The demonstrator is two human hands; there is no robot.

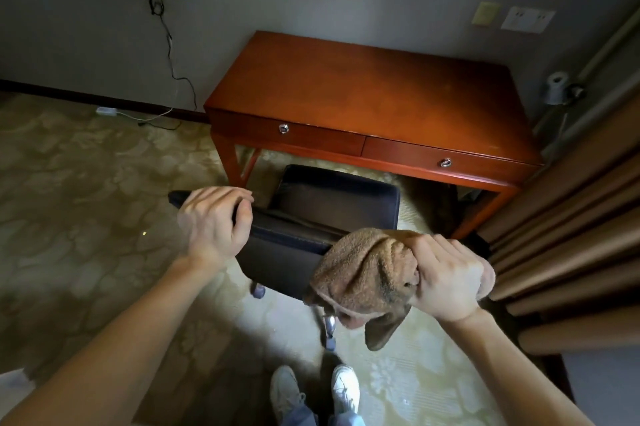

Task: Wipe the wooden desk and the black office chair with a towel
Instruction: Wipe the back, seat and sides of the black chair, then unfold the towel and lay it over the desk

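The black office chair (pixel 332 204) stands in front of the reddish wooden desk (pixel 374 93), its seat partly under the desk's front edge. My left hand (pixel 211 221) grips the left end of the chair's backrest top. My right hand (pixel 446 276) holds a bunched brown towel (pixel 360 269) against the right end of the backrest top. A corner of the towel hangs down below my hand. The desk top is bare and has two drawers with round metal pulls.
Brown curtains (pixel 571 211) hang close on the right. Cables (pixel 169 55) trail down the wall to a power strip (pixel 105 110) on the patterned carpet at left. A small lamp (pixel 557 88) sits beside the desk's right end. My shoes (pixel 315 391) stand behind the chair.
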